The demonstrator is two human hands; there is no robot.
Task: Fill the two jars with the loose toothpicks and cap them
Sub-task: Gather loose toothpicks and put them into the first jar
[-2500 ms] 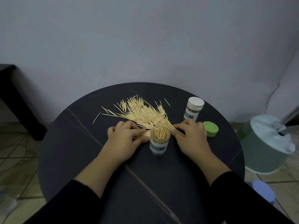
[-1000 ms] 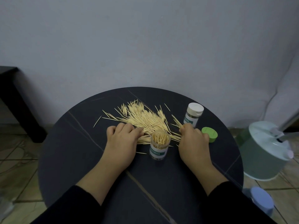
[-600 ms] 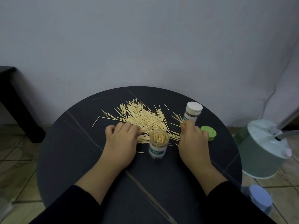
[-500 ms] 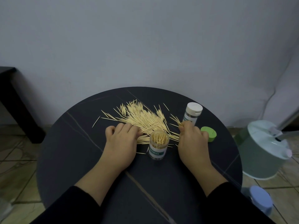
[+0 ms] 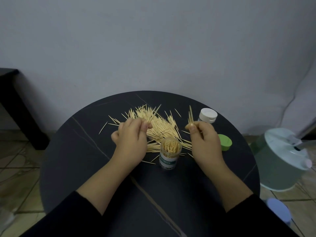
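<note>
Wooden toothpicks lie mostly loose on tabletop, behind open jar, which is near full. Left hand pinches one or two, right hand pinches a small bunch, tips up. Green cap sits beside right hand, white-capped jar behind it.

Both my forearms reach forward out of black sleeves, bare from mid-forearm to wrist, angled slightly toward each other.

My left hand: back toward the camera, fingers curled in, thumb and forefinger pinching a toothpick that slants up and to the right.

My right hand: back toward the camera, fingers curled, thumb pressed to forefinger on a small bunch of toothpicks standing near upright.

Hands well apart. Wrists roughly straight.
</note>
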